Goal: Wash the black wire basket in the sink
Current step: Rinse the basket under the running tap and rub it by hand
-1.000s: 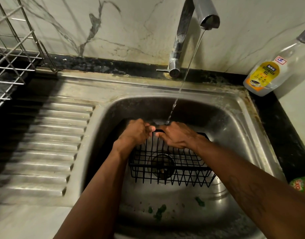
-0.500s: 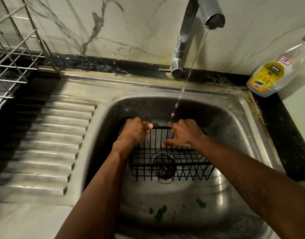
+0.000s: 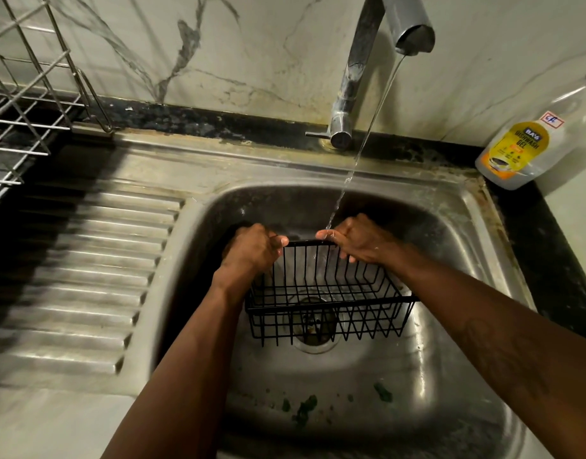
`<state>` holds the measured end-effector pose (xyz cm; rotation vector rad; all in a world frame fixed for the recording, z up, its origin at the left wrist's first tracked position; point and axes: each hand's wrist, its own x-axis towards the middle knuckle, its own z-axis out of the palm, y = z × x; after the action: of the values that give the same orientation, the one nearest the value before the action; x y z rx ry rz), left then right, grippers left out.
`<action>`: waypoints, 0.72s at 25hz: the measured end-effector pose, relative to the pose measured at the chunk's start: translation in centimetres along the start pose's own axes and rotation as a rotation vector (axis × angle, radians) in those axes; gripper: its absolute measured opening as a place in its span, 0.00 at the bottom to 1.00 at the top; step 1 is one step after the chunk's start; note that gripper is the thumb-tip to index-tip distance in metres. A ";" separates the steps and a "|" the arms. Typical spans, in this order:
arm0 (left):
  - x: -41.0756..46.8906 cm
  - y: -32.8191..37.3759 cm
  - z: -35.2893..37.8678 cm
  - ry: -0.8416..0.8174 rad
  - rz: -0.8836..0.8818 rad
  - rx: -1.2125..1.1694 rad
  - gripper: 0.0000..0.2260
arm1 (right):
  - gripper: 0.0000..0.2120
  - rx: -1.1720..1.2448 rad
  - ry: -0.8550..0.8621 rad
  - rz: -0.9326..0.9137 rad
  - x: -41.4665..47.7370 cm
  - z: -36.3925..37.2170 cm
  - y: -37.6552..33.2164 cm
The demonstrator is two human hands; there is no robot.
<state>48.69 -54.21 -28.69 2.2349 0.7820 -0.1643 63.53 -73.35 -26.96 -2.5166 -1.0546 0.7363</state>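
Observation:
The black wire basket is held inside the steel sink, above the drain. My left hand grips the far rim at its left end, fingers curled over the wire. My right hand grips the same far rim further right. A thin stream of water falls from the tap onto the rim next to my right thumb. The basket tilts with its far side raised.
A dishwash gel bottle stands at the back right corner of the counter. A metal dish rack sits at the far left above the ribbed drainboard. Green scraps lie on the sink floor near me.
My hands have slid apart along the far rim, the right one moving right. The far side of the basket has come up higher under the water stream.

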 end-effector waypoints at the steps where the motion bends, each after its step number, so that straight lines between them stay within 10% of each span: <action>1: 0.1 -0.1 0.0 0.004 -0.010 0.006 0.12 | 0.30 -0.169 -0.027 -0.061 -0.1 0.0 -0.1; 5: 0.2 -0.1 -0.1 0.020 -0.005 0.013 0.12 | 0.30 -0.650 0.016 -0.169 -0.7 0.9 -0.8; 13: -0.5 -0.7 -0.8 0.027 -0.062 -0.125 0.11 | 0.14 -0.223 -0.153 -0.175 0.7 -0.2 -0.9; 18: -0.9 -1.0 -0.9 0.046 -0.065 -0.143 0.09 | 0.22 -0.311 -0.090 -0.101 0.8 1.2 -1.0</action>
<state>47.32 -53.48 -28.33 2.0864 0.8649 -0.0853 62.69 -71.97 -27.74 -2.6791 -1.4134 0.7104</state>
